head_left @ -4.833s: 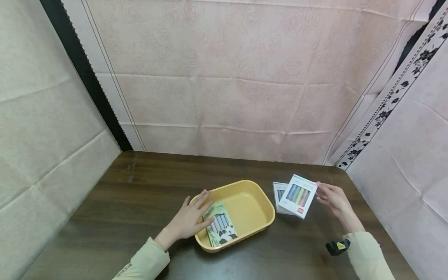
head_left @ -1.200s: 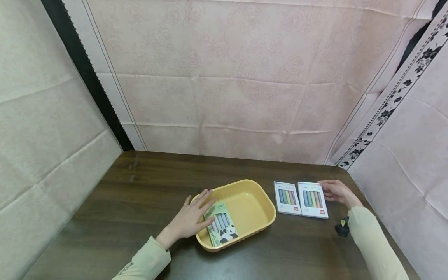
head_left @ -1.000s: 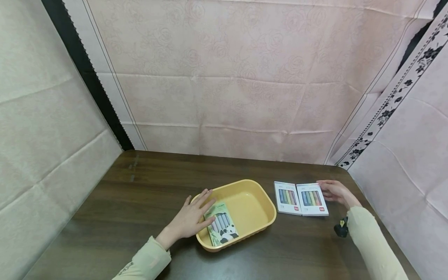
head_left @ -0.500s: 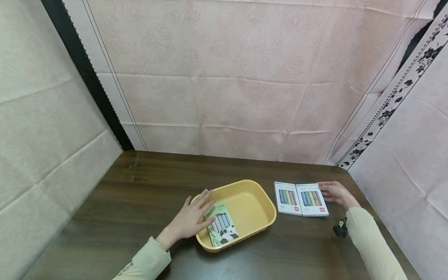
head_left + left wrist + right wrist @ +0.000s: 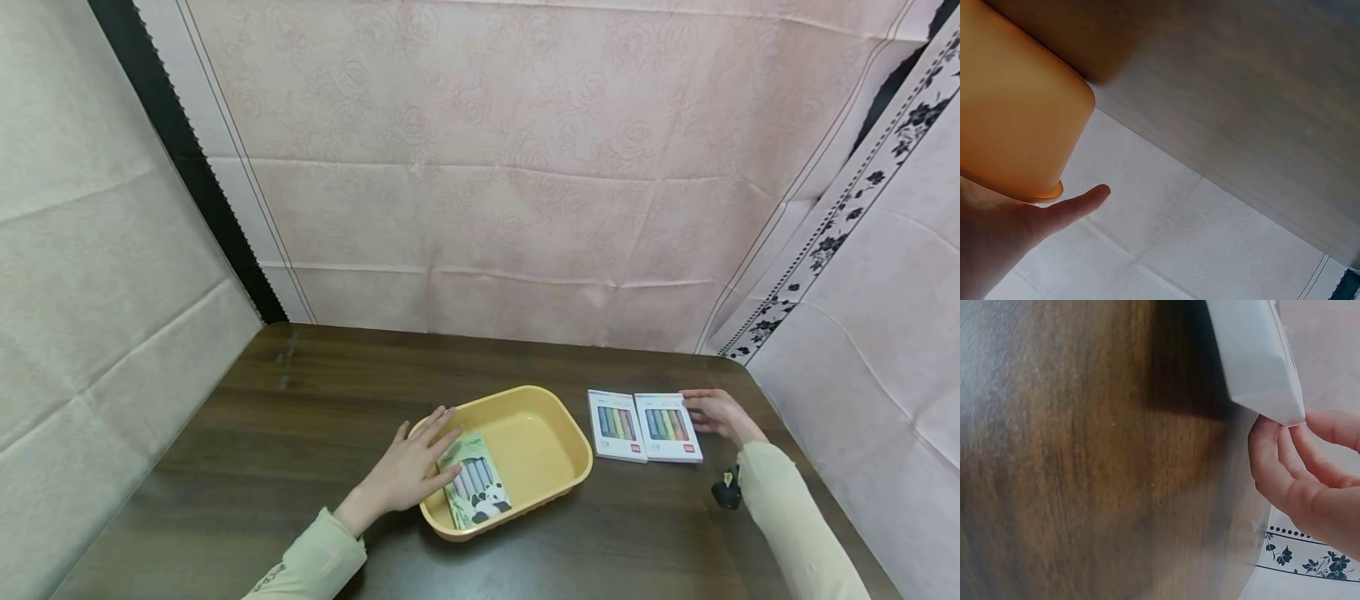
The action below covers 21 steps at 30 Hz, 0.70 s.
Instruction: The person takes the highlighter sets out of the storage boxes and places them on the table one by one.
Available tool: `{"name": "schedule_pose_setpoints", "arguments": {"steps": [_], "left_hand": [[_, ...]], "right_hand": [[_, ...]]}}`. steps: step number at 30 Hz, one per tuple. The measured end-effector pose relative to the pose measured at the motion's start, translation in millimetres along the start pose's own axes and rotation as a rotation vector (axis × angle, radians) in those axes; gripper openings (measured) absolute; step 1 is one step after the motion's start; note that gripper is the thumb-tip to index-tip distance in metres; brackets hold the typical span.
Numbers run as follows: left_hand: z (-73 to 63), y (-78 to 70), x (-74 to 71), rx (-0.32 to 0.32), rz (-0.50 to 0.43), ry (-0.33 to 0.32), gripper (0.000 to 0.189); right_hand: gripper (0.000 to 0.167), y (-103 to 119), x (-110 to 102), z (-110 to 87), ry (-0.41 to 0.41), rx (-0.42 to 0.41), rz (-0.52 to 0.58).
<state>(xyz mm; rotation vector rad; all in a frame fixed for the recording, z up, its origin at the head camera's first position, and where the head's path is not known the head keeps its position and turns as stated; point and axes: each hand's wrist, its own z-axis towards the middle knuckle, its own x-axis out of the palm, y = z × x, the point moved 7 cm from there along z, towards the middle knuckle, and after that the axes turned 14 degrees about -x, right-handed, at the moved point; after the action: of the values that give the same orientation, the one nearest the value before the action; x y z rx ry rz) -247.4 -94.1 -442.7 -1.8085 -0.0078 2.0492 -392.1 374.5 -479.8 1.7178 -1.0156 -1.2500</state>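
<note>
My right hand (image 5: 722, 414) pinches the right edge of a white box of coloured pens (image 5: 668, 429); the right wrist view shows thumb and fingertips at the corner of the white box (image 5: 1260, 369). Right beside it, on its left, lies a matching white box (image 5: 617, 425), both with their pen windows facing up. My left hand (image 5: 408, 462) lies with fingers spread over the left rim of a yellow basket (image 5: 540, 442). Inside that basket, at its left end, a green panda-printed box of pens (image 5: 474, 483) lies partly under the thumb. The left wrist view shows the basket's outer wall (image 5: 1016, 94).
Everything stands on a dark brown wooden table (image 5: 300, 467). Pale cloth (image 5: 480, 208) hangs behind the table and along both sides. A small black device (image 5: 727, 490) is at the right wrist.
The box in my right hand earlier lay tilted over the other white box; it has moved right and straightened beside it. My left hand and the basket have stayed nearly still.
</note>
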Motion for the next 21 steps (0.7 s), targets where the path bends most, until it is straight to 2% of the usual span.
{"name": "schedule_pose_setpoints", "arguments": {"steps": [11,21], "left_hand": [[-0.4,-1.1,-1.3,-0.002,-0.007,0.008,0.058],[-0.4,-1.5,-1.4,-0.001,-0.004,0.011,0.058]], "right_hand": [[0.057,1.3,4.3,-0.7,0.07,-0.007,0.007],[0.059,7.0,4.8,-3.1,0.098,-0.01,-0.017]]}}
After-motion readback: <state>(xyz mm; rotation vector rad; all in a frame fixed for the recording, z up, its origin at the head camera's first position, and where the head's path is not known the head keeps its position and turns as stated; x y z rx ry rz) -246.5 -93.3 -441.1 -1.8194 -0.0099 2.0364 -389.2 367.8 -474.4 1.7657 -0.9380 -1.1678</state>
